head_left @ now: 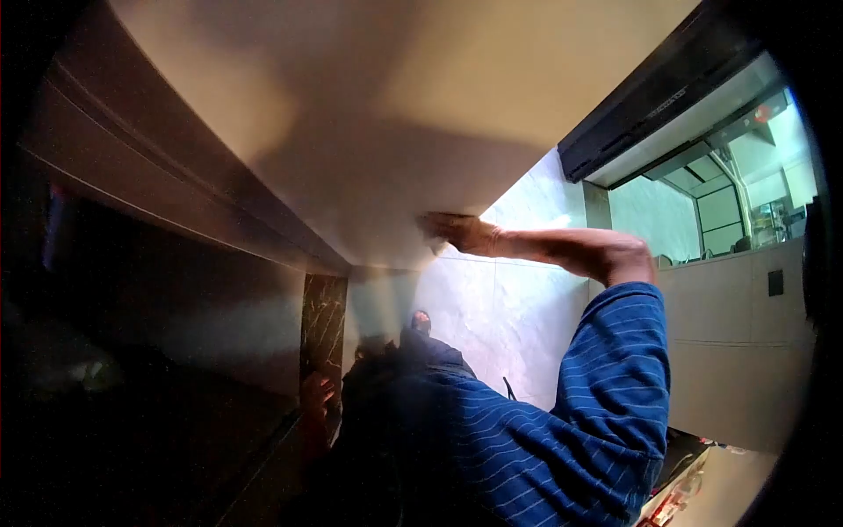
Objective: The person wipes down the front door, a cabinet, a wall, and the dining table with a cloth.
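Note:
A large pale, smooth panel (413, 114), apparently a door, fills the upper middle of the head view. My right hand (461, 233) lies against its lower part near the edge, fingers stretched out and the arm bent at the elbow. No object shows in that hand. In deep shadow at lower left, my left hand (316, 393) is beside a dark veined stone strip (325, 321). Its visible fingers look curled; what they hold, if anything, is hidden by the dark.
A brown frame (202, 167) runs along the panel's left side, with a dark space beyond. Light marble-like floor (492, 307) lies below. At right, a dark-framed opening (694, 202) shows a bright room; a pale wall (729, 307) carries a small dark plate (775, 282).

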A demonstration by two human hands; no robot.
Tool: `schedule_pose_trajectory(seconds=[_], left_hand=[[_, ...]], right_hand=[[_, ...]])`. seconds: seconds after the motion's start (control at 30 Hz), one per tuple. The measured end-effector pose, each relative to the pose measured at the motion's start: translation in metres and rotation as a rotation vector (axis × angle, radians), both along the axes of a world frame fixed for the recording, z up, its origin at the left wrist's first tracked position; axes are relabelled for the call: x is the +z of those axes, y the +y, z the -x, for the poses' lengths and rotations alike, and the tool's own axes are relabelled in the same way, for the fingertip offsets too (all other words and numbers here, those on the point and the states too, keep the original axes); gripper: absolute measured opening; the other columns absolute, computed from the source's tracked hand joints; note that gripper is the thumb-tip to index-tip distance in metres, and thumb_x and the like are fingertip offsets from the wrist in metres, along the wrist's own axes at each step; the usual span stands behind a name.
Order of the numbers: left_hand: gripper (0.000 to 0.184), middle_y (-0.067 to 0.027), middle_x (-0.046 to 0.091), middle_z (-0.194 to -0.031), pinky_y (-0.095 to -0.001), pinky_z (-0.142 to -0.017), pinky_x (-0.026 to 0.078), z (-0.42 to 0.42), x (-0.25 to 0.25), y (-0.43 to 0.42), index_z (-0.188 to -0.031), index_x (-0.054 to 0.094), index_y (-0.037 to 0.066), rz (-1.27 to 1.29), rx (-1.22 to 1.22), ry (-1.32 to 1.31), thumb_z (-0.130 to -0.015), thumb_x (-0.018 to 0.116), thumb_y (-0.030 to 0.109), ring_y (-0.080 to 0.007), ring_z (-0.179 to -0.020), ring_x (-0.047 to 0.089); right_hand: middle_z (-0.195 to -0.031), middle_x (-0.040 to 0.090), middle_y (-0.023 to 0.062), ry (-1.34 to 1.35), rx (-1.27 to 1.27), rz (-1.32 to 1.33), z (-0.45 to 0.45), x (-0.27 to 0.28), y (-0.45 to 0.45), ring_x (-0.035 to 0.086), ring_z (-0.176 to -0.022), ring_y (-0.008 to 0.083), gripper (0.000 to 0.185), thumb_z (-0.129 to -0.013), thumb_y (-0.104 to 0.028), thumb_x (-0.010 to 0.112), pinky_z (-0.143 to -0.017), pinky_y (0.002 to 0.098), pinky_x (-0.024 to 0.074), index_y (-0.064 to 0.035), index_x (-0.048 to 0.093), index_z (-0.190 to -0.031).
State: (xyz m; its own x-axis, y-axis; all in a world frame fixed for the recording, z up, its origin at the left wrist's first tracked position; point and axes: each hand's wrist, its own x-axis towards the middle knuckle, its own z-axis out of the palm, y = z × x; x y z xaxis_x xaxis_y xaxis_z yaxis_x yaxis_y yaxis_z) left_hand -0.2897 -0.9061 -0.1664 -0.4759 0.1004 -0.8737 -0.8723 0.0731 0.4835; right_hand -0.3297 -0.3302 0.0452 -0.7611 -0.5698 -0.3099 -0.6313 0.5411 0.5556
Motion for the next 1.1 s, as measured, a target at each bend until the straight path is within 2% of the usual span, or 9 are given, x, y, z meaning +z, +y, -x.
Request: schedule_pose_trajectory(seconds=[0.03, 0.07, 0.17, 0.27, 0.37, 0.53, 0.83, 0.9, 1.1], left_hand=[[0.038, -0.0152, 0.062, -0.113, -0.0407, -0.074, 0.053, -0.003, 0.0, 0.006, -0.122, 0.053, 0.001, -0.021, 0.005, 0.001, -0.096, 0.056, 0.028, -0.0256, -0.091, 0.062], [0.037, -0.0148, 0.062, -0.112, -0.0402, -0.073, 0.053, -0.006, 0.001, 0.012, -0.121, 0.053, 0.001, -0.042, 0.007, 0.001, -0.096, 0.056, 0.028, -0.0252, -0.091, 0.062], [0.034, -0.0136, 0.062, -0.109, -0.0386, -0.072, 0.052, -0.013, 0.006, 0.028, -0.119, 0.056, 0.002, -0.103, 0.023, 0.012, -0.096, 0.056, 0.027, -0.024, -0.091, 0.061], [0.031, -0.0124, 0.062, -0.107, -0.0371, -0.072, 0.051, -0.01, 0.014, 0.051, -0.116, 0.058, 0.002, -0.17, 0.026, 0.036, -0.096, 0.056, 0.026, -0.0229, -0.09, 0.061], [0.029, -0.0113, 0.063, -0.105, -0.0355, -0.071, 0.05, 0.003, 0.045, 0.082, -0.113, 0.06, 0.002, -0.24, 0.027, 0.088, -0.096, 0.057, 0.025, -0.0217, -0.09, 0.06], [0.036, -0.0121, 0.062, -0.115, -0.0322, -0.079, 0.049, 0.035, 0.109, 0.139, -0.121, 0.058, 0.002, -0.253, -0.034, 0.241, -0.097, 0.056, 0.028, -0.0199, -0.101, 0.06], [0.042, -0.0076, 0.061, -0.102, -0.0345, -0.077, 0.05, 0.041, 0.238, 0.126, -0.124, 0.05, 0.003, -0.554, 0.111, 0.392, -0.097, 0.054, 0.036, -0.0179, -0.098, 0.058], [0.043, -0.0104, 0.059, -0.105, -0.0303, -0.064, 0.048, 0.033, 0.24, 0.104, -0.128, 0.044, 0.001, -0.602, 0.225, 0.376, -0.095, 0.057, 0.026, -0.0202, -0.09, 0.061], [0.034, -0.0107, 0.063, -0.102, -0.0308, -0.074, 0.05, -0.003, 0.222, 0.06, -0.116, 0.054, 0.001, -0.036, 0.259, 0.642, -0.088, 0.068, 0.012, -0.0194, -0.088, 0.063]], right_hand=[[-0.156, 0.027, 0.0114, 0.098, 0.178, -0.277, -0.009, 0.0, -0.002, 0.017, -0.146, 0.0309, 0.056, -0.085, -0.016, 0.051, -0.122, 0.0458, 0.0089, -0.0032, 0.047, -0.139], [-0.156, 0.025, 0.0123, -0.049, 0.08, -0.141, -0.012, -0.012, 0.003, 0.033, -0.14, 0.0259, 0.049, -0.096, -0.005, 0.034, -0.118, 0.035, 0.0245, 0.0034, 0.033, -0.144], [-0.15, 0.036, 0.014, -0.642, -0.78, 1.481, -0.035, -0.174, 0.042, 0.052, -0.124, 0.0272, 0.048, -0.1, -0.027, 0.039, -0.101, 0.0429, 0.0429, -0.0044, 0.043, -0.142], [-0.135, 0.053, 0.0179, -0.711, -0.45, 0.114, -0.044, -0.126, -0.002, 0.057, -0.118, 0.0303, 0.061, -0.098, -0.05, 0.038, -0.095, 0.0433, 0.046, -0.0023, 0.05, -0.135], [-0.122, 0.062, 0.0162, -0.708, -1.058, 0.967, -0.044, -0.101, -0.056, 0.061, -0.109, 0.0309, 0.056, -0.098, -0.048, 0.04, -0.087, 0.0418, 0.0496, -0.0053, 0.053, -0.132], [-0.132, 0.054, 0.0157, -1.558, -1.147, 2.631, -0.032, -0.068, -0.129, 0.061, -0.106, 0.0226, 0.047, -0.099, -0.02, 0.047, -0.081, 0.033, 0.0529, -0.0027, 0.039, -0.141], [-0.125, 0.059, 0.0154, -1.993, -1.473, 2.632, -0.015, -0.054, -0.258, 0.054, -0.117, 0.0348, 0.05, -0.096, -0.038, 0.052, -0.101, 0.0577, 0.0422, -0.0054, 0.048, -0.134], [-0.126, 0.057, 0.0147, -1.708, -0.974, 2.167, -0.02, -0.114, -0.265, 0.054, -0.117, 0.0326, 0.045, -0.098, -0.034, 0.049, -0.101, 0.0568, 0.0427, -0.0052, 0.047, -0.133], [-0.133, 0.051, 0.0124, -1.684, -1.153, 1.977, -0.025, -0.066, -0.312, 0.05, -0.122, 0.0271, 0.045, -0.098, -0.021, 0.051, -0.103, 0.0419, 0.044, -0.0045, 0.04, -0.139]])
